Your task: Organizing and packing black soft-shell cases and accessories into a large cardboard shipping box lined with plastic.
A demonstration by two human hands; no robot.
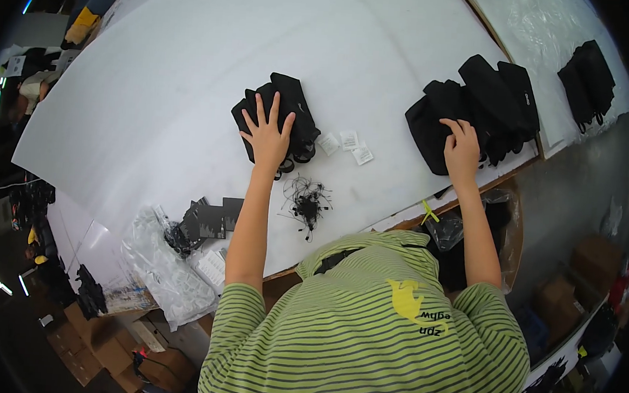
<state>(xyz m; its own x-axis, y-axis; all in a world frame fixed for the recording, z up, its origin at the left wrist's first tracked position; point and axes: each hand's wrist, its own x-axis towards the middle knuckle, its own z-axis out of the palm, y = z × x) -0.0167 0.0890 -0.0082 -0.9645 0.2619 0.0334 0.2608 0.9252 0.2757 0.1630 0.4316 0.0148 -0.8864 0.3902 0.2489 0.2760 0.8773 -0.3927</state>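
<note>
A small stack of folded black fabric items (280,116) lies near the middle of a wide white surface (152,95). The left hand (267,137) rests flat on top of it with fingers spread, apparently pressing the stack down to keep it tidy and in place. Well to the right, a larger, looser pile of the same black items (476,109) sits near the surface's edge; the right hand (462,150) lies on its near side, fingers curled onto the fabric, though whether it pinches a piece cannot be told. Between the two piles lie a few small white tags (348,144), and just below the left hand a tangle of thin black strings (307,202), within easy reach. Farther left, near the edge, are dark card tags (209,221) and clear plastic bags (165,266). Another black bundle (588,81) rests on a neighbouring plastic-covered table (534,29).
</note>
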